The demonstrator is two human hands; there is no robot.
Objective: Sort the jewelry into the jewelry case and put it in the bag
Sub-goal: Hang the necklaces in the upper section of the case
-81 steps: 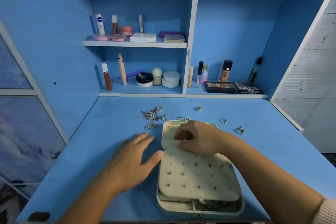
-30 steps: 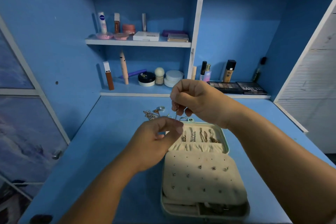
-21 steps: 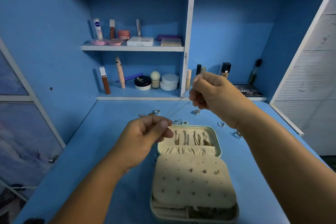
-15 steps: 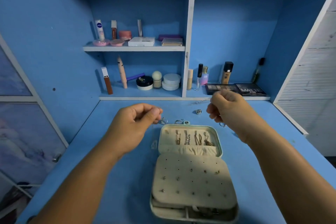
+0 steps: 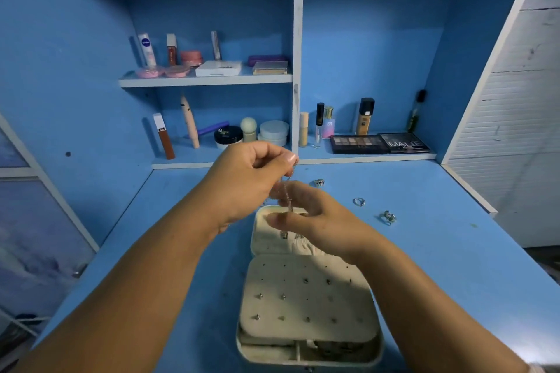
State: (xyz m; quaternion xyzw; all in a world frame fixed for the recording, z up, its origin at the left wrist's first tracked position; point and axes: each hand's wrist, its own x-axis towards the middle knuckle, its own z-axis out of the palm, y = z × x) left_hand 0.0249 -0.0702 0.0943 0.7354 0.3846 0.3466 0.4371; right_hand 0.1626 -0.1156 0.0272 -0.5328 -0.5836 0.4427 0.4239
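with our left hand we pinch a thin chain high so it hangs straight over the open jewelry case on the desk. our right hand meets its lower end to guide it, but blur hides whether it grips. loose rings wait nearby.

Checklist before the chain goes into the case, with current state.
1. Left hand grip on chain: ok, pinched, hanging down.
2. Right hand holding chain's lower end: cannot tell, blurred.
3. Jewelry case open: ok.
4. Chain above the case's lid: ok.
5. Rings off the table: not ok, at least three lie loose.
6. Bag ready: cannot tell, none in view.
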